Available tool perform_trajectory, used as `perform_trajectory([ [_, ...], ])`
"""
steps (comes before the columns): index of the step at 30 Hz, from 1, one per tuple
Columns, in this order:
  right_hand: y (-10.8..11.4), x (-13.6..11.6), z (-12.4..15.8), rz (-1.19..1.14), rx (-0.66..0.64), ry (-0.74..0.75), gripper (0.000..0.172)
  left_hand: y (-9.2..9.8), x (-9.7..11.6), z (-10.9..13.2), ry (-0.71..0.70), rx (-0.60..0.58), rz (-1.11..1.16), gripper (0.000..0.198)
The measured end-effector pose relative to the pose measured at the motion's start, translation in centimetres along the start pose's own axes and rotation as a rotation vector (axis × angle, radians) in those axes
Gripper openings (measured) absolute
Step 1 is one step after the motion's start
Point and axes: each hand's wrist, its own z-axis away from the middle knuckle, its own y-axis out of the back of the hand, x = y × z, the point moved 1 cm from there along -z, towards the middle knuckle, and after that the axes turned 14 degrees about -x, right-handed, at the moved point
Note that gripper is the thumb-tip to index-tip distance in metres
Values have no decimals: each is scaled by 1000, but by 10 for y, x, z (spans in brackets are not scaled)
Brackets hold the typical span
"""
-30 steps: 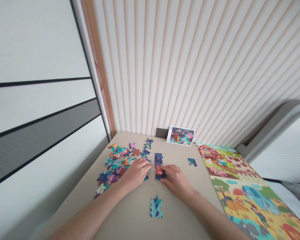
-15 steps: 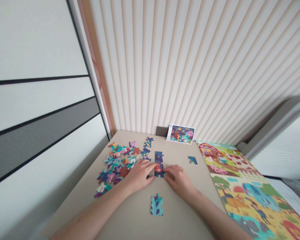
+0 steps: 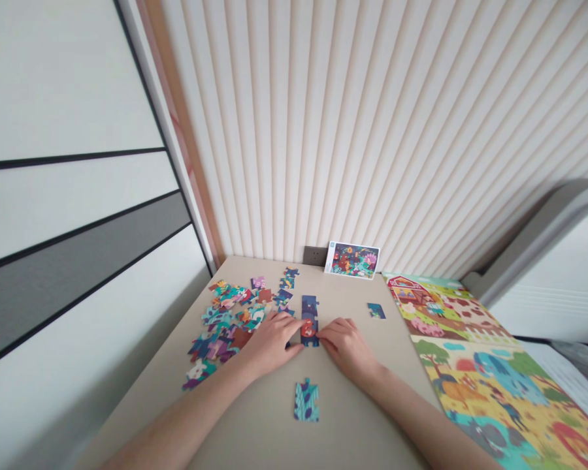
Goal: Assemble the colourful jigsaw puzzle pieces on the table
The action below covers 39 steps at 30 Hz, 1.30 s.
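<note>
Your puzzle strip [image 3: 310,320] sits just below centre of the frame, flat on the table [image 3: 353,378]. Its long axis points away from you, toward the wall, nearly straight up the frame. It's a few joined dark-blue pieces, with a red patch near the lower end.

Your left hand [image 3: 269,344] comes in from the lower left, palm down, fingers extended toward the strip's left edge. Your right hand [image 3: 347,349] comes in from the lower right, also palm down, fingertips [image 3: 325,335] at the strip's right edge. The hands sit on either side of the strip, and neither is clenched. Can't tell if they're actually gripping it.

Loose pieces [image 3: 220,333] are heaped left of your left hand. One separate piece [image 3: 306,400] lies below the strip, another [image 3: 376,311] to its upper right. The picture card [image 3: 351,260] leans on the wall at top centre. A farm-scene mat [image 3: 470,352] lies at right.
</note>
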Motion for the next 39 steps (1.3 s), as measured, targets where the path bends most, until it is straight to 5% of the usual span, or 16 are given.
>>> perform_trajectory([
  [16, 3, -4, 2, 217, -76, 82, 25, 1, 1, 0, -12, -1, -28, 32],
  [39, 5, 1, 2, 74, -66, 52, 23, 1, 3, -2, -50, -3, -75, 28],
])
